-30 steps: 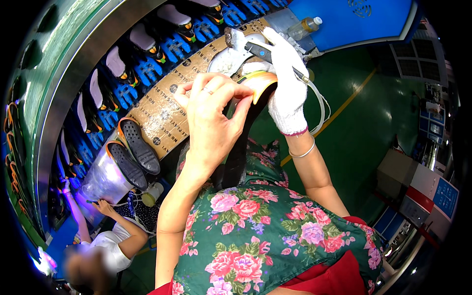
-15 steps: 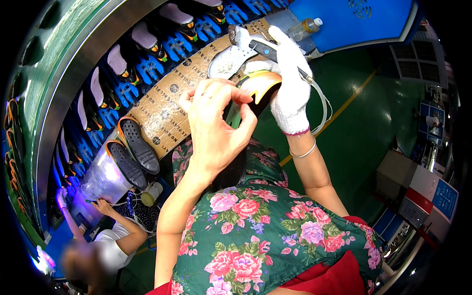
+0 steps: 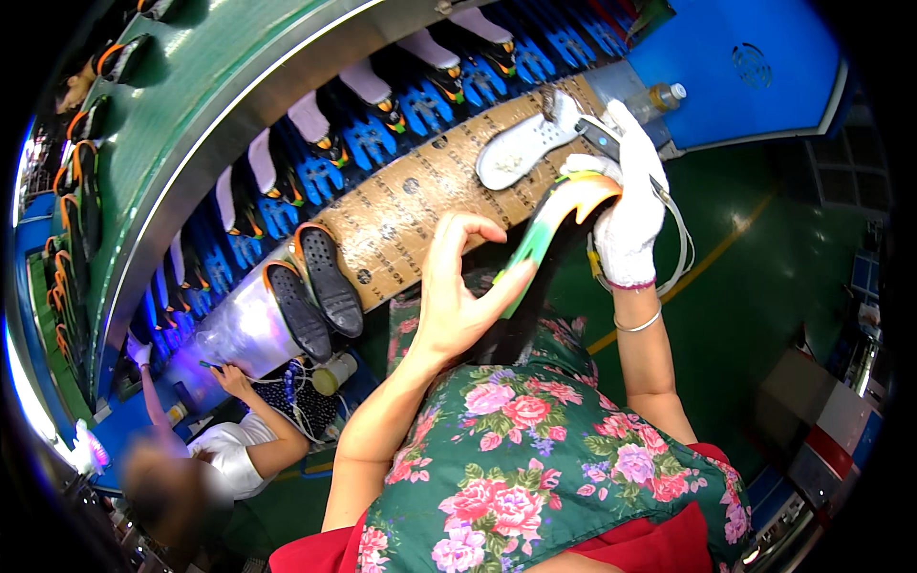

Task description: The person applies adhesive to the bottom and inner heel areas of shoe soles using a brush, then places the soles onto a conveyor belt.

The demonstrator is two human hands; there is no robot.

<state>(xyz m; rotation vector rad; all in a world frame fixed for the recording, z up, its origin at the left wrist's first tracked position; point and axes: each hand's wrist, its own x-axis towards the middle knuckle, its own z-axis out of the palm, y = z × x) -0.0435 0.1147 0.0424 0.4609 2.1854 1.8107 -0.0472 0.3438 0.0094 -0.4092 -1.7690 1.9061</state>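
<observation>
My right hand point(image 3: 630, 224), in a white knit glove, grips a curved shoe part point(image 3: 564, 205) with an orange and yellow rim, a green stretch and a dark side. A slim black-and-grey corded tool point(image 3: 600, 137) also sits in that hand, its pale cable looping beside the wrist. My bare left hand point(image 3: 463, 296) is beside the shoe part, fingers apart, the thumb at its green edge; whether it touches cannot be told. Just beyond, a light grey shoe sole point(image 3: 516, 153) with holes lies on the bench, a dark-tipped piece point(image 3: 550, 103) at its far end.
Brown printed paper point(image 3: 401, 220) covers the bench. Two black shoes point(image 3: 330, 282) with orange rims rest at left. Past the bench runs a line of blue racks point(image 3: 373, 134) carrying shoes. A plastic bottle point(image 3: 659, 100) lies far right. A co-worker point(image 3: 239, 449) works at lower left.
My left hand has drawn away from the shoe part, its pinch opening, and more of the green stretch shows. The view has shifted, so the whole scene sits farther right.
</observation>
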